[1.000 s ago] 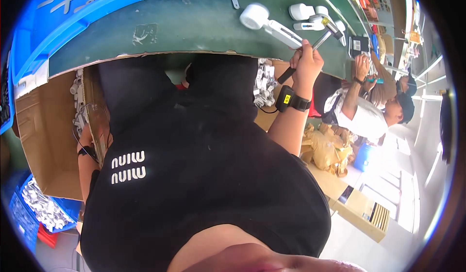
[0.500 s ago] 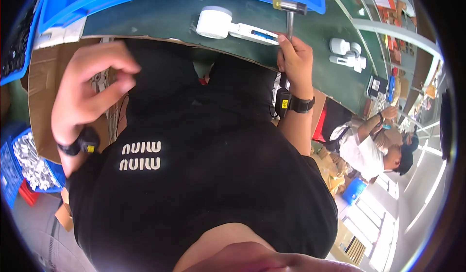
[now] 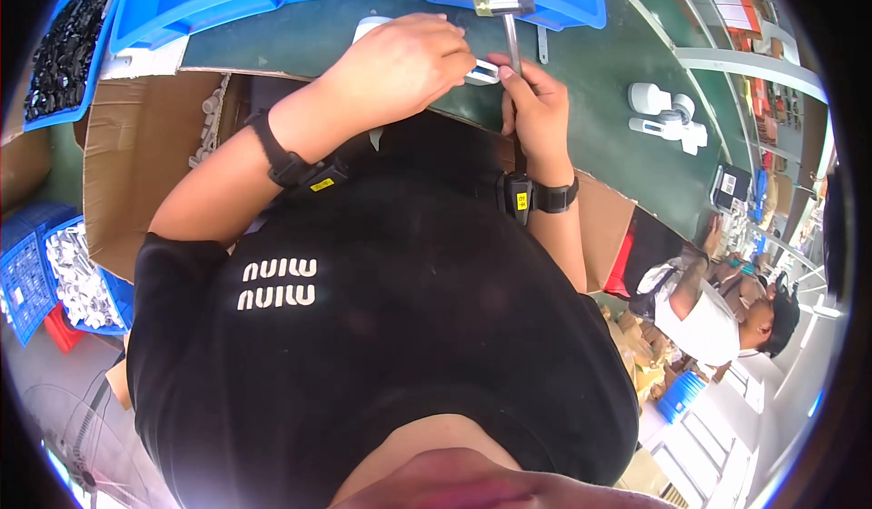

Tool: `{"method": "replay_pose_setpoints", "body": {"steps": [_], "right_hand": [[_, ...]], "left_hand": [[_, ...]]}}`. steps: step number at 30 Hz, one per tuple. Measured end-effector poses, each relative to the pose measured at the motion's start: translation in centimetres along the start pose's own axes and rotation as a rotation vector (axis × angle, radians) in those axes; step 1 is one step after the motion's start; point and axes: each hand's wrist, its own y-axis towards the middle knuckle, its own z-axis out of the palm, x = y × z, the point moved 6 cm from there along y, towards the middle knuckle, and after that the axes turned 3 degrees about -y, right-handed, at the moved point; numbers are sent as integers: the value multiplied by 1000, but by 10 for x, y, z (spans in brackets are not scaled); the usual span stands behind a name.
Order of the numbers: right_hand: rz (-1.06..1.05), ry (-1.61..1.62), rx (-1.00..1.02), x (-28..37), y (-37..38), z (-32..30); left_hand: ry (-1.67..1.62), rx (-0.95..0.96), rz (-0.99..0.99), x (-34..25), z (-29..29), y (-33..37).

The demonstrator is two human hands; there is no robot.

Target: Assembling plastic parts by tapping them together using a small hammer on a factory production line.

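My right hand (image 3: 538, 100) is closed round the handle of a small two-faced hammer (image 3: 507, 6), its metal shaft rising above the fist. The thumb and forefinger of that hand also touch the end of a white plastic device (image 3: 484, 73) with a blue inset. Reaching across from the left, my left hand (image 3: 404, 64) lies over the device's middle, fingers curled and pressed together. Whatever its fingertips hold is hidden. Only a bit of the device's round white head shows past the left hand, at the near side of the green table (image 3: 581, 78).
Blue bins (image 3: 272, 0) with light parts stand along the far side; another holds black parts (image 3: 73, 50). More white devices (image 3: 668, 114) lie at the right. Below the table edge is a cardboard box (image 3: 136, 164). A person in white (image 3: 699, 318) works farther right.
My left hand has swung from the left, beside the box, up onto the white device, covering most of it. The hammer in my right hand has shifted slightly left.
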Motion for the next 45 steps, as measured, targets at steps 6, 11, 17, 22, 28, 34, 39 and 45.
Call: {"method": "replay_pose_setpoints", "body": {"steps": [6, 11, 17, 22, 28, 34, 39, 45], "right_hand": [[3, 188, 51, -10, -1, -11], [-40, 365, 51, -11, 0, -16], [-91, 390, 78, -15, -3, -20], [-117, 492, 142, -17, -5, -28], [-111, 540, 173, -20, -4, -28], [-144, 566, 143, -22, -7, -32], [-117, 602, 107, -23, -1, -31], [-158, 647, 59, -22, -7, -34]], "left_hand": [[135, 112, -44, -9, 6, 6], [109, 150, -95, -14, 11, 18], [126, 182, -89, -24, 8, 28], [44, 272, -149, -21, 11, 33], [-181, 326, -217, -17, -4, 52], [-31, 155, -391, 45, -44, 113], [121, 369, -393, 147, -8, 131], [132, 623, -441, 164, 22, 126]]}}
